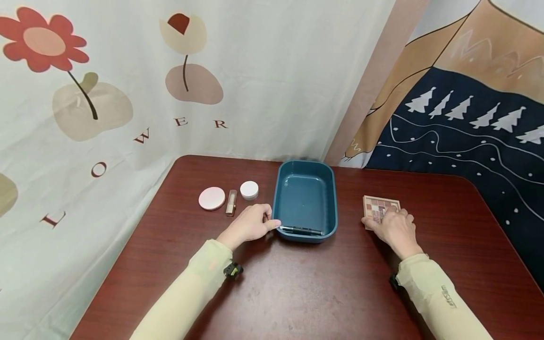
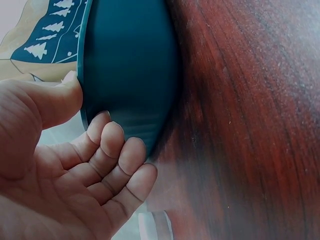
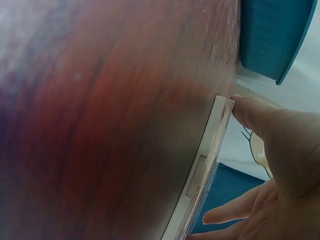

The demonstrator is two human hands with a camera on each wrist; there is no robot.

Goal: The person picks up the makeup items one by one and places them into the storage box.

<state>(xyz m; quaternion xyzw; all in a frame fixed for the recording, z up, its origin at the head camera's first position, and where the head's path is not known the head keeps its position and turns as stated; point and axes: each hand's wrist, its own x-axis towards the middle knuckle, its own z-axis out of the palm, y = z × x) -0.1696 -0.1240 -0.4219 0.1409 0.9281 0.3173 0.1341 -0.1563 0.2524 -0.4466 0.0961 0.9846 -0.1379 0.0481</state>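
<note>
My left hand [image 1: 250,224] is at the near left corner of a blue-green plastic bin [image 1: 303,198]. In the left wrist view, the thumb lies at the bin's rim while curled fingertips [image 2: 132,156] meet its outer wall. Inside the bin, a slim black pen-like tube [image 1: 301,231] lies along the near side. Over at the right, my right hand [image 1: 397,229] holds an eyeshadow palette [image 1: 375,206] with a clear lid, flat on the table. Its thumb [image 3: 255,112] is at the palette's edge in the right wrist view, the fingers spread over the top.
Left of the bin are a round pink compact [image 1: 211,198], a lipstick-like tube [image 1: 231,203] and a small white round jar [image 1: 249,190]. All stand on a dark red wooden table [image 1: 306,293]. Printed curtains [image 1: 272,94] hang behind its far edge.
</note>
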